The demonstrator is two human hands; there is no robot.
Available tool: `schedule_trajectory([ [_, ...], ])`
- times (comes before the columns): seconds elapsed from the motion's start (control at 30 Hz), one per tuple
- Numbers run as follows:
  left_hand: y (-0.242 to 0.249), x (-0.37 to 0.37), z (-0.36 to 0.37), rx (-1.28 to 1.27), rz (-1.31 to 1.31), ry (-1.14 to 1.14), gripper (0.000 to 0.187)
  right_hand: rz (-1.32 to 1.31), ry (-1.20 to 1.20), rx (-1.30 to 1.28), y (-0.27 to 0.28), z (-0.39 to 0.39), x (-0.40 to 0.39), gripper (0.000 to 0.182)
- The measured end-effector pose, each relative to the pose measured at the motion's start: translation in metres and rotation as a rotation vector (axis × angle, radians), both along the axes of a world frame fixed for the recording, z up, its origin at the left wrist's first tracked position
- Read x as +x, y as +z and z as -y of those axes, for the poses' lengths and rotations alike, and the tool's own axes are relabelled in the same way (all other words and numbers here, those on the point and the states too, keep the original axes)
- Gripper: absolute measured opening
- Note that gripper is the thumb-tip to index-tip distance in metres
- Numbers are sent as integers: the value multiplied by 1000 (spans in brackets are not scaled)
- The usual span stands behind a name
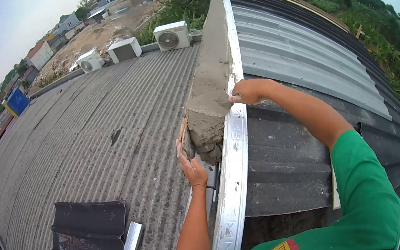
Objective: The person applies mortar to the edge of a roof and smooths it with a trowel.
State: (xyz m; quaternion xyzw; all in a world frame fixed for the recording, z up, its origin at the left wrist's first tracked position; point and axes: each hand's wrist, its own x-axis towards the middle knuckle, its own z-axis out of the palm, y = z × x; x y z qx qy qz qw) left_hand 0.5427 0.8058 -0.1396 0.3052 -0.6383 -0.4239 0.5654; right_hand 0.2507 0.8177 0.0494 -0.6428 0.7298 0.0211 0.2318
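Observation:
A strip of wet grey mortar [208,130] lies along the top of a narrow wall, ending in a rough, lumpy front face. My left hand [191,165] grips the lower end of a wooden board [184,129] standing against the mortar's left side, fingers on its outer face and thumb towards me. Silvery metal flashing [233,150] runs along the wall's right side. At its edge, beside the mortar, my right hand [247,92] is closed, fingertips smeared grey. What it holds, if anything, is hidden.
Corrugated grey roofing [69,142] slopes away left, bearing a loose dark sheet piece [89,241] and a metal strip [131,247]. Dark roof sheets [286,158] lie right, with an opening below their front edge. Air-conditioner units [172,36] stand at the far edge.

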Motion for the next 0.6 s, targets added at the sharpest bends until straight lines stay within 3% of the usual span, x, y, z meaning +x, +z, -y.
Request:
schedule_trajectory([
  [0.17, 1, 2, 4, 15, 22, 22, 64, -53, -93, -63, 1, 81, -70, 50],
  [0.3, 8, 2, 2, 33, 37, 6, 68, -22, -328, -118, -5, 120, -116, 52],
  [0.37, 11, 2, 1, 54, 10, -15, 68, 273, -514, -107, -12, 124, -144, 50],
  [0.43, 8, 5, 2, 36, 15, 12, 68, 344, -555, 33, 3, 113, -134, 49],
  [0.6, 8, 3, 1, 45, 34, 0, 68, 453, -466, 84, -7, 98, -88, 47],
])
